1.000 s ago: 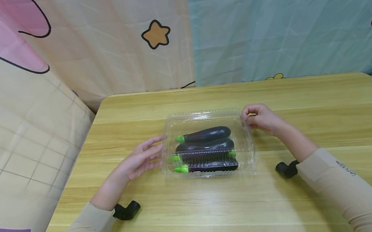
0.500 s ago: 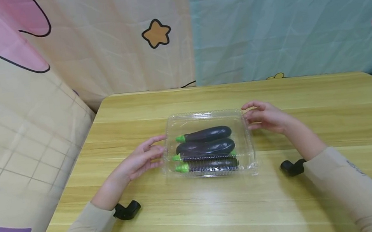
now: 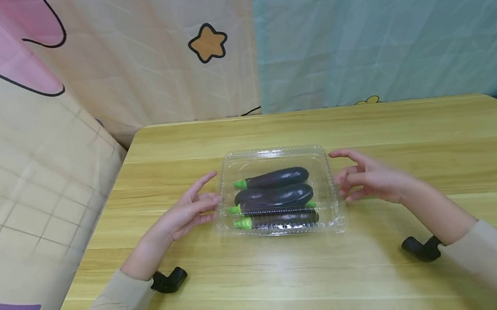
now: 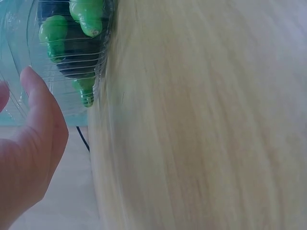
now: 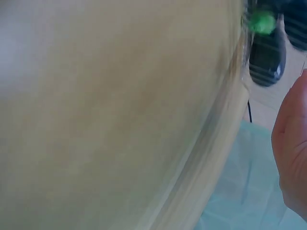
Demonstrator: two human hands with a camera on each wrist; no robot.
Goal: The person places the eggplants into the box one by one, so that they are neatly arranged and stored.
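A clear plastic clamshell container (image 3: 273,160) lies on the wooden table with its lid down. Through the plastic show several dark purple eggplants (image 3: 277,178) with green stem ends, lying side by side. My left hand (image 3: 188,211) is at the container's left side, fingers spread and thumb right at the wall. On the opposite side my right hand (image 3: 369,178) has its index finger extended and the other fingers bent loosely near the container's right edge. In the left wrist view, green stem ends (image 4: 53,36) show behind the ribbed plastic, beside the thumb.
The wooden table (image 3: 294,285) reaches back to a curtain (image 3: 146,58) printed with cartoon shapes. A black wrist mount (image 3: 169,280) hangs at the left sleeve, and a second black mount (image 3: 423,249) at the right one.
My right hand has left the container's back right corner and moved down toward me along its right side, its pinch loosened. My left index finger has lifted away; the container stays in place.
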